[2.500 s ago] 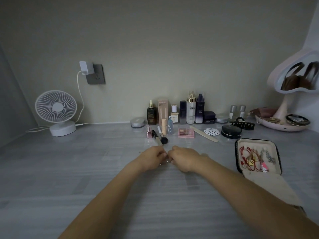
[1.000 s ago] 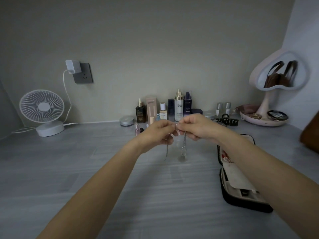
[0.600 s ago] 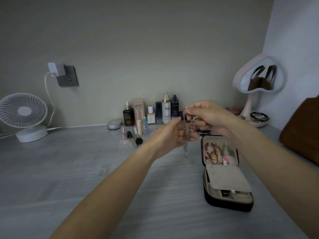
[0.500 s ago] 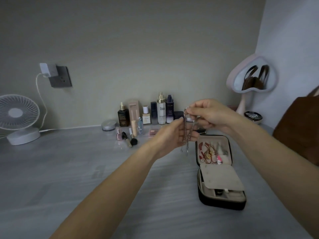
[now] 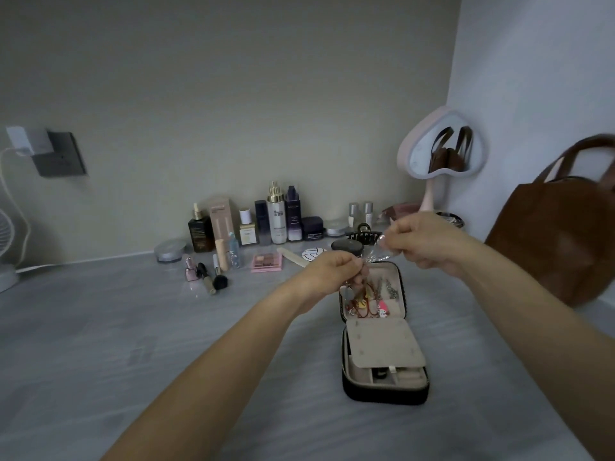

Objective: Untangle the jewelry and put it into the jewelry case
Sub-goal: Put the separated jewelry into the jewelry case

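A thin silver chain (image 5: 375, 256) stretches between my two hands, just above the far half of the jewelry case (image 5: 382, 390). My left hand (image 5: 327, 271) pinches its lower end over the case's left edge, and a short length dangles below the fingers. My right hand (image 5: 421, 239) pinches the upper end, higher and to the right. The black case lies open on the grey table; its far compartment (image 5: 397, 274) holds red cords, a pink charm and other chains. A beige flap (image 5: 382, 344) covers the near half.
Cosmetic bottles (image 5: 276, 214), a pink palette (image 5: 267, 262), brushes (image 5: 218, 277) and a black hair claw (image 5: 364, 235) line the wall behind. A heart-shaped mirror (image 5: 442, 151) and a brown handbag (image 5: 562, 234) stand at the right. A white fan (image 5: 6, 247) sits at the far left.
Both hands lifted the chain off the table and carried it right, over the open case. The left hand now sits lower, the right higher, drawing the chain out between them.
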